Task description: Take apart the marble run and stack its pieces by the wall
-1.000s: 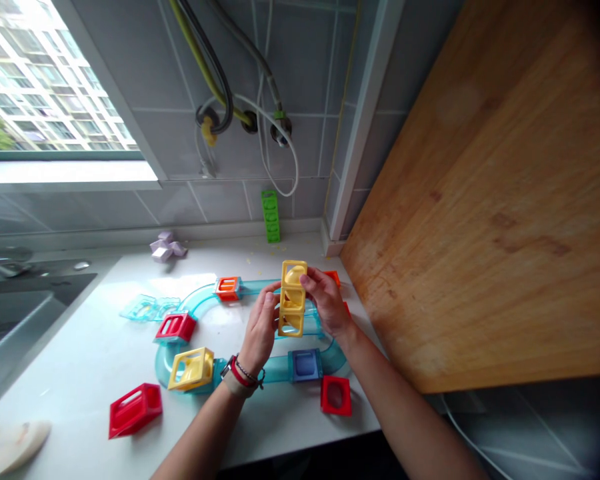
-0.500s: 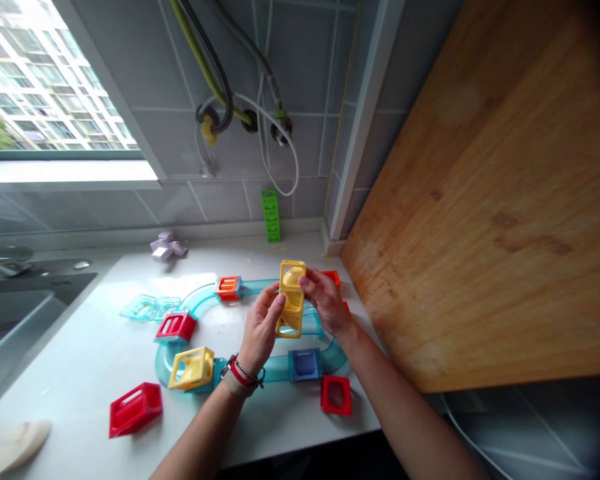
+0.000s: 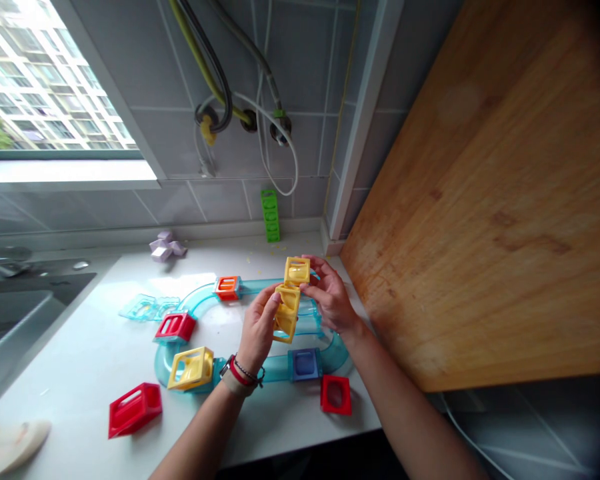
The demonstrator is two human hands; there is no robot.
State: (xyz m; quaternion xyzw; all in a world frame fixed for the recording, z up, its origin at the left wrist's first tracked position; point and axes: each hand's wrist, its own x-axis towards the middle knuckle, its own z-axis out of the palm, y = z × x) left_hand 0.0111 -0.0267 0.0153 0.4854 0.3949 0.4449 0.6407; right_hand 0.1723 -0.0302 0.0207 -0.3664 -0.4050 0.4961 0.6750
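Note:
My left hand has its fingers closed around a yellow frame-like toy block, held above the counter. My right hand pinches a smaller yellow toy block at its right side. The two yellow blocks touch at a corner, the upper one turned at an angle to the lower one. Beneath them lies a translucent blue toy track loop. Set along the loop are an orange block, a red block, another yellow block and a blue block.
Loose on the white counter are a red block and a red square block. A green strip leans on the tiled wall, with lilac pieces to its left. A wooden board rises at right; a sink lies left.
The upper yellow block has tilted away from the lower one and shifted slightly right, opening a bend between them. My right hand has moved up and turned with it.

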